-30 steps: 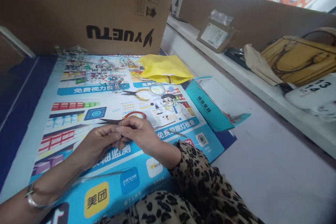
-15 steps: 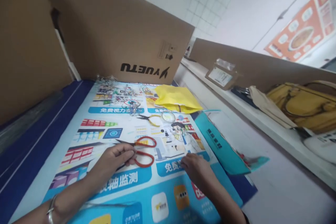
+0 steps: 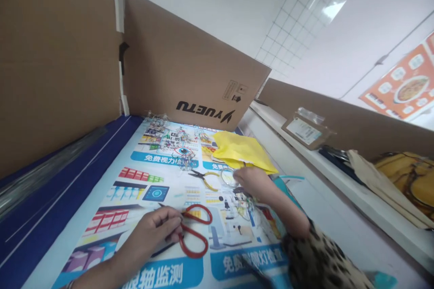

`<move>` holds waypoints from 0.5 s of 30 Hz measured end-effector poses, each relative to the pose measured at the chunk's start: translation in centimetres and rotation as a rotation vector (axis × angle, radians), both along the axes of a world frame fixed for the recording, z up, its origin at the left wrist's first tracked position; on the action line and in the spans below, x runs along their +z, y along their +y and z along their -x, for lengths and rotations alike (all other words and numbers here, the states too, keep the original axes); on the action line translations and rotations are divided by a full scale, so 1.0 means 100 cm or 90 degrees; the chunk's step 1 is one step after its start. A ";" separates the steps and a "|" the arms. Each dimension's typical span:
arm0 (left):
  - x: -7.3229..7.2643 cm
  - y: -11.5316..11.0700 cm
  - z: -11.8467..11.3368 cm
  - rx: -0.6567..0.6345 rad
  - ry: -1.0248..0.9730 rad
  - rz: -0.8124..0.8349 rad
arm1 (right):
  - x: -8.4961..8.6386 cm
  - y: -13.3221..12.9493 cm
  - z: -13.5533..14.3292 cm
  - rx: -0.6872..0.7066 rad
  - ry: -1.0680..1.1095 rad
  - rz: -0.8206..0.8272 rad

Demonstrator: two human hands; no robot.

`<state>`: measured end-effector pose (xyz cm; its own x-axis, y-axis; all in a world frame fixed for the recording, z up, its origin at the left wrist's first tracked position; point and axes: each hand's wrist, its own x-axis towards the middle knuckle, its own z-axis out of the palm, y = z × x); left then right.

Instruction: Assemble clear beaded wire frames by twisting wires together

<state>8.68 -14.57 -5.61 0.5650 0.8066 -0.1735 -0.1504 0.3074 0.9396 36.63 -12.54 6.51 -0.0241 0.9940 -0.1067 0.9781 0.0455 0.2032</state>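
Observation:
My left hand is closed at the pivot of a pair of scissors with red handles. The two handle loops stand apart and point right; the hand covers most of the blades. Farther forward, my right hand has curled fingers at the right edge of a small clear round dish, close to the mouth of a yellow pouch. Whatever the fingertips hold, if anything, is hidden. Left of the dish, pliers with yellow handles lie on the printed mat.
Tangled, shiny wire-like pieces lie toward the back. Cardboard walls stand at the left and back. A teal pouch is partly behind my right arm. Along the right runs a ledge with bags. A dark blurred slender thing shows below.
My right hand has reached forward from the mat's near right part to the dish and yellow pouch. My left hand stays at the scissors. The camera view has shifted.

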 end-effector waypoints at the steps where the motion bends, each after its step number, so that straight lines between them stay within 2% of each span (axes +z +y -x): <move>1: -0.003 0.002 0.000 0.007 -0.002 -0.003 | 0.004 0.028 -0.002 0.007 -0.010 -0.055; 4: -0.010 0.005 -0.001 0.015 0.007 -0.012 | 0.002 0.113 -0.009 0.004 -0.011 -0.122; 6: -0.013 0.006 -0.002 0.026 0.015 -0.013 | -0.010 0.161 -0.014 0.006 -0.011 -0.150; 8: -0.014 0.006 -0.002 0.034 0.023 -0.017 | -0.028 0.197 -0.017 0.009 -0.012 -0.156; 11: -0.012 0.006 -0.001 0.023 0.033 -0.016 | -0.059 0.228 -0.026 0.014 -0.018 -0.127; 15: -0.010 0.006 0.001 -0.013 0.058 -0.013 | -0.089 0.239 -0.045 0.004 -0.040 -0.081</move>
